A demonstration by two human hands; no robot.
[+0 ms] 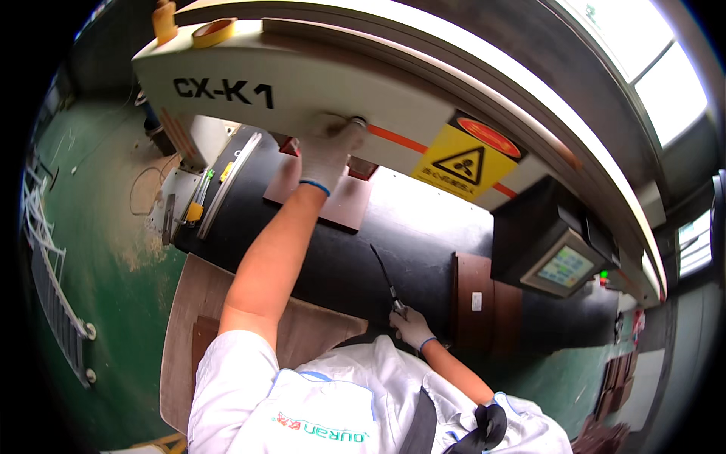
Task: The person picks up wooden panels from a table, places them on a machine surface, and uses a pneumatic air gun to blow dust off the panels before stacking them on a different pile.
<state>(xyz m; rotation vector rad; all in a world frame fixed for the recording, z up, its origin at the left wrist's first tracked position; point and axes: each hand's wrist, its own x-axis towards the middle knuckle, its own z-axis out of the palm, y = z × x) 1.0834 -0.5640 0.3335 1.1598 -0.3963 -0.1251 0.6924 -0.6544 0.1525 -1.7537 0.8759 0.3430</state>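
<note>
My left hand, in a pale glove with a blue cuff, is raised against the front of the machine's light-coloured beam. Its fingers are blurred, beside a small round knob-like part. Below that hand, a reddish-brown panel lies on the black machine table, partly under the beam. Closer to my body, my gloved right hand is closed around the handle of a slim tool with a thin, curved black rod. The rod points up and left over the table.
Brown boards lie on the table's right part, below a black control box with a lit screen. A yellow tape roll sits atop the beam. A metal rail edges the table's left end. A wood-topped surface stands before me.
</note>
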